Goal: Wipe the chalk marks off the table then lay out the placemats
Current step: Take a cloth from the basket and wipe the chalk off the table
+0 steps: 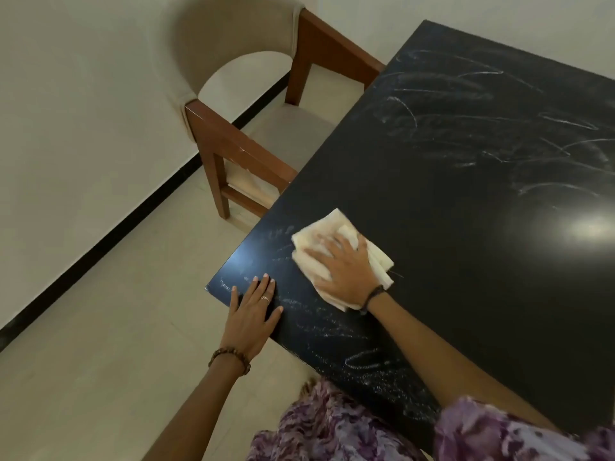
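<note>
Head view: right hand [346, 271] presses flat, fingers spread, on a folded cloth [336, 237] near the black table's [466, 261] near-left corner. Left hand [253, 311] rests flat, fingers together, at the corner edge. Chalk marks [482, 128] streak the far top; placemats are apparently out of view.

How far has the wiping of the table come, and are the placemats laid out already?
Early stage. The right hand presses a cloth flat near the table corner; the left hand rests at the edge. Chalk marks remain widely. No placemats are in view.
</note>
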